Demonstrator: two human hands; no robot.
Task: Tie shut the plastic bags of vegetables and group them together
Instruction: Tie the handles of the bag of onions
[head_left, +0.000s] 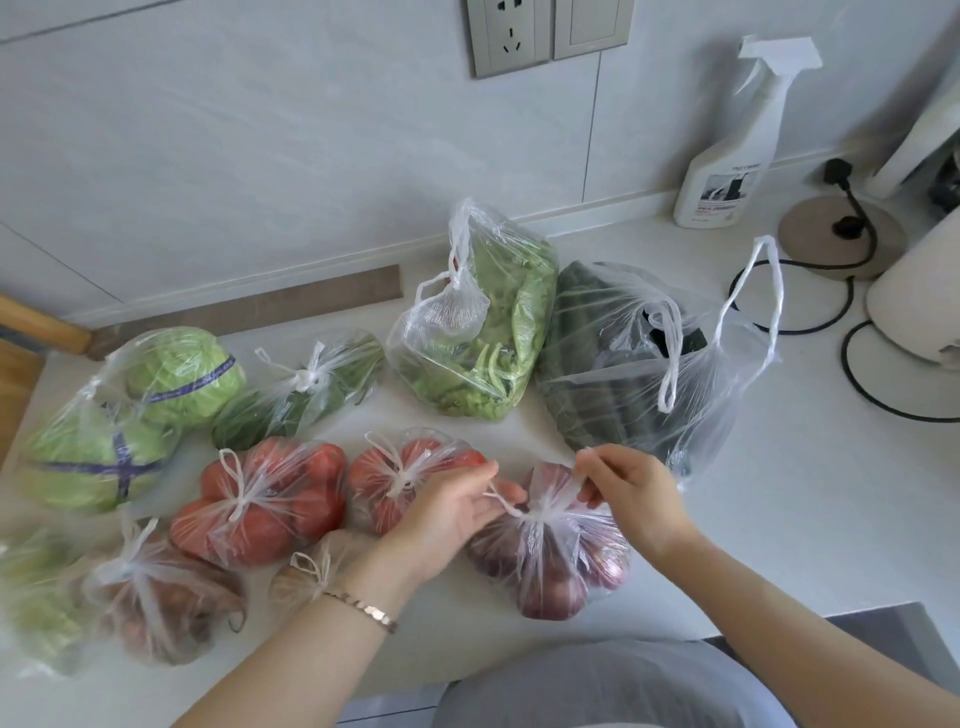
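Head view: thin, crinkled clear plastic bags lie on a smooth white table (727, 519); the bag of purple onions (550, 566), round and glossy through the film, sits near the front edge, its neck gathered into a white knot; the left hand (457, 514) pinches one twisted handle strip between closed fingers, and the right hand (634, 488) pinches the other strip the same way. Just left lie two knotted bags of red tomatoes (260, 499); further left a bag holds pale green cabbages (130, 415) banded with purple tape. Behind, a bag of leafy greens (467, 332) leans beside an open-handled bag of dark cucumbers (613, 364). A white spray bottle (727, 156) stands at the wall.
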